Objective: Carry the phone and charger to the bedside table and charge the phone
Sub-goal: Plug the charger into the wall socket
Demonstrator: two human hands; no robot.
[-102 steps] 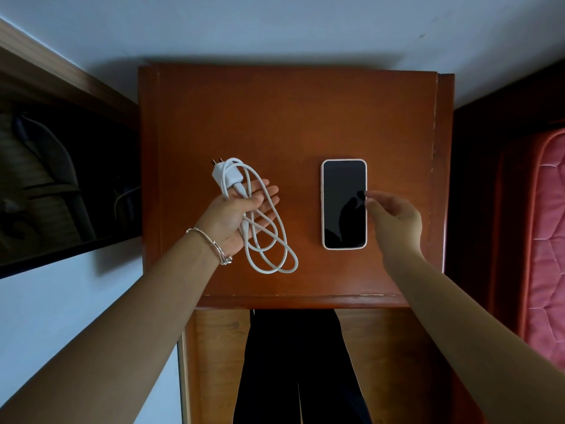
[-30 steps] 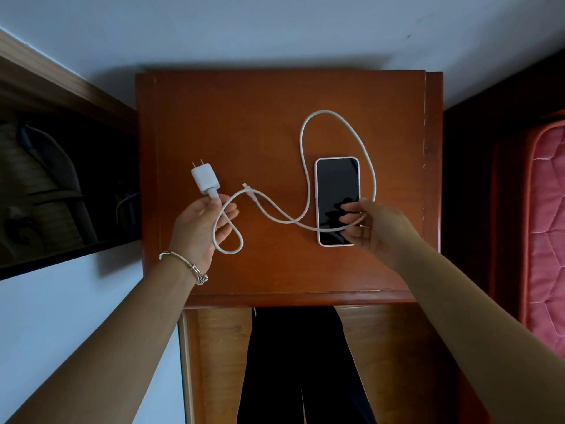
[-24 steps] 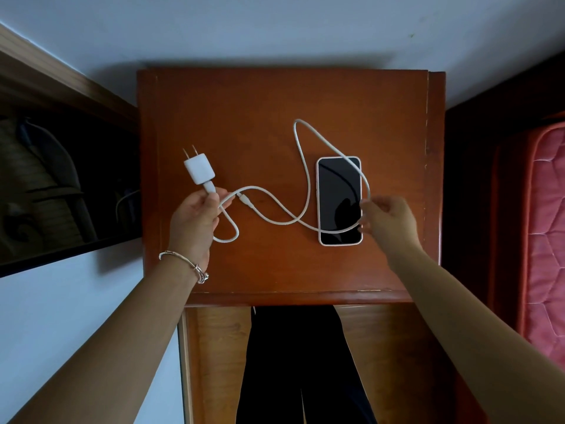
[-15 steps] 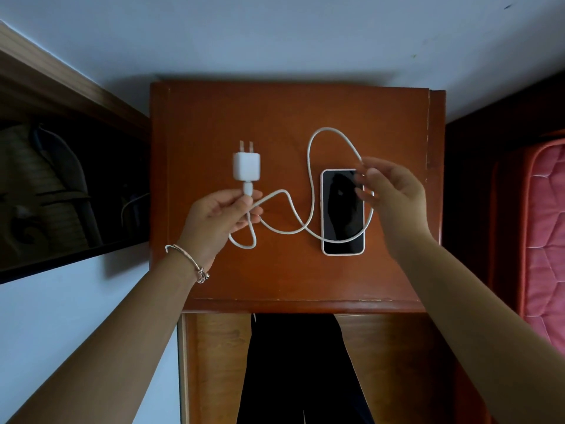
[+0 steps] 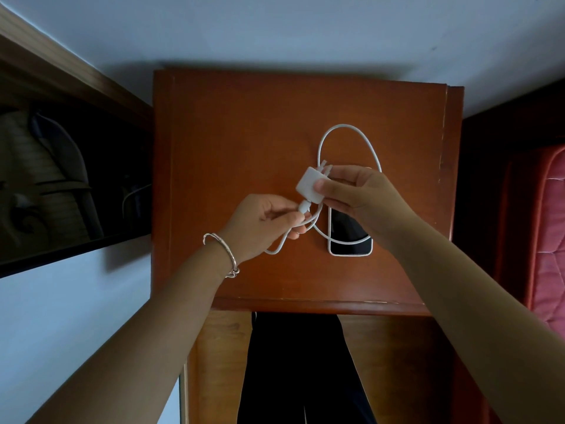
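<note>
Charger (image 5: 309,184), white and blocky, pinched in right hand (image 5: 363,203).

Both hands grip the charger: right hand (image 5: 360,197) on charger (image 5: 308,185), left hand (image 5: 263,224) pinching cable (image 5: 348,130).

Dim, flat indoor light w/ a cool cast on the wall (image 5: 275,26); source not visible. Soft shadow along the bedside table (image 5: 244,133) far edge and left side. Faint glare on the phone (image 5: 350,240) screen. Left recess v. dark. Wide-angle bending at edges; centre sharp.
</note>
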